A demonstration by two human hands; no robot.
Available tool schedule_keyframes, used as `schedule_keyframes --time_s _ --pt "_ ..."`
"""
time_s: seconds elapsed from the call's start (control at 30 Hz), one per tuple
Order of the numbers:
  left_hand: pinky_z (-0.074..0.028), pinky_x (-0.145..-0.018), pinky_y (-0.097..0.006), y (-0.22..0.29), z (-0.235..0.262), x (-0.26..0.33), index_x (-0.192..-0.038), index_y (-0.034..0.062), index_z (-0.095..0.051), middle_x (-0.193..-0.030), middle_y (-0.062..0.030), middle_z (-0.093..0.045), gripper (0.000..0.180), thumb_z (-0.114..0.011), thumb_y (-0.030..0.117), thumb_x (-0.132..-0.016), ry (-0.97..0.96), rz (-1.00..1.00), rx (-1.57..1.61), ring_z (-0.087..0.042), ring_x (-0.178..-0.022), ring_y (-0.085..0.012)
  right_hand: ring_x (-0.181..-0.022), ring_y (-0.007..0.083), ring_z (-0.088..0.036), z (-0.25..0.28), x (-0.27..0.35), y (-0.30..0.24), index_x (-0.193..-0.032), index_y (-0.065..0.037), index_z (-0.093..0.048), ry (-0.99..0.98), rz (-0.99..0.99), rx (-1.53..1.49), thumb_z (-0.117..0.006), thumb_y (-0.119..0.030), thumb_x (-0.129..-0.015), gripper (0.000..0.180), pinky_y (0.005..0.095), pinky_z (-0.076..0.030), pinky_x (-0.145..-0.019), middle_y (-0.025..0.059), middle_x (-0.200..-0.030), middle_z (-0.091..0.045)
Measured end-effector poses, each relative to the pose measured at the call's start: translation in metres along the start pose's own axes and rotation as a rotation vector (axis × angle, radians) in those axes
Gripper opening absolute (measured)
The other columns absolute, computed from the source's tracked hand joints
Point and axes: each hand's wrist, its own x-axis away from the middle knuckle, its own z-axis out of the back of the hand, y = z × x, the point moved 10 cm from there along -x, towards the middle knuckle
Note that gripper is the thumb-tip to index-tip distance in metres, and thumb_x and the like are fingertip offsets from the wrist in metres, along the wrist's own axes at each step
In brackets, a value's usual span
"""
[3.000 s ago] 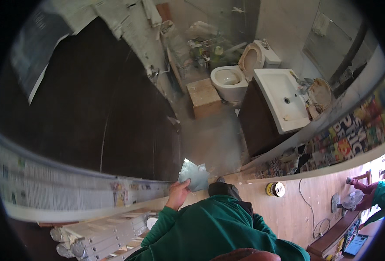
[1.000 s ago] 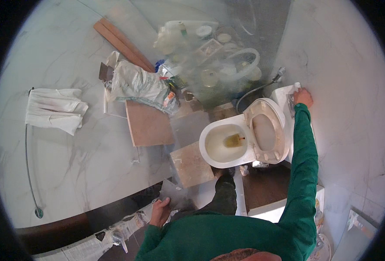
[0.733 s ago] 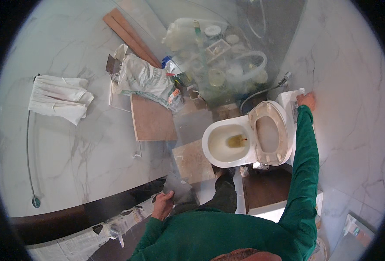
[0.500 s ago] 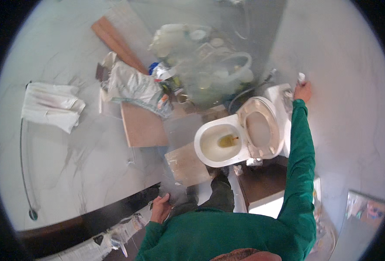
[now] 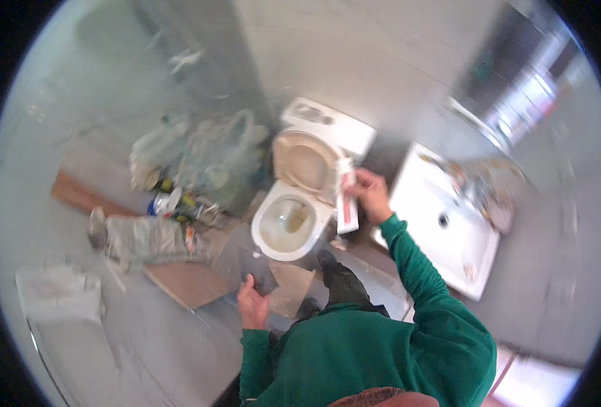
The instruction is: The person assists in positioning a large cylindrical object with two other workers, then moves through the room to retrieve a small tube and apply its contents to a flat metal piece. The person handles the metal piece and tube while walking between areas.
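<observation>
A white tube with red markings [image 5: 346, 211] is gripped in my right hand [image 5: 369, 192], its length running beside the toilet seat. My left hand [image 5: 251, 302], low in front of me, pinches a thin, dark grey flat piece [image 5: 257, 268], of a kind I cannot make out. Between and beyond both hands stands the toilet [image 5: 263, 234], with its lid and seat [image 5: 307, 161] raised and yellowish water [image 5: 300, 217] in the bowl. The flat piece lies near the bowl's front rim in view, apart from the tube.
A white washbasin [image 5: 436, 251] with a tap is at the right. Behind a glass panel, clear plastic bags and bottles [image 5: 212, 152] are heaped. Left of the toilet lie a crumpled sack [image 5: 147, 237], a wooden plank [image 5: 86, 193] and a tan board [image 5: 188, 279]. A white cloth [image 5: 59, 295] hangs far left.
My view has swung right, bringing the washbasin in. My right hand has come back from beyond the tank with the white tube. My left hand has risen, showing the dark flat piece.
</observation>
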Motion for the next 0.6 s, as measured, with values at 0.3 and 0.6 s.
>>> schedule_keyframes --time_s 0.3,0.6 --pt "-0.048 -0.066 -0.034 -0.109 -0.151 0.066 -0.111 0.0097 -0.058 -0.106 -0.0033 -0.064 0.026 -0.058 0.029 -0.093 -0.587 0.267 -0.275 -0.059 -0.093 -0.0159 -0.078 0.0052 -0.054 -0.047 0.327 0.014 -0.105 -0.001 -0.067 -0.465 -0.229 -0.120 -0.068 -0.018 -0.086 0.026 0.0242 -0.045 -0.068 -0.0010 -0.087 -0.065" --pt "-0.049 -0.055 -0.029 -0.278 -0.200 0.303 -0.100 0.0036 -0.060 -0.089 -0.0072 -0.065 0.024 -0.054 0.027 -0.095 -1.045 0.449 -0.727 -0.063 -0.069 -0.0168 -0.066 0.0051 -0.056 0.057 0.499 -0.020 -0.107 0.005 -0.063 -0.141 -0.056 -0.370 -0.067 -0.029 -0.086 0.040 0.0219 -0.043 -0.058 -0.0001 -0.081 -0.064"
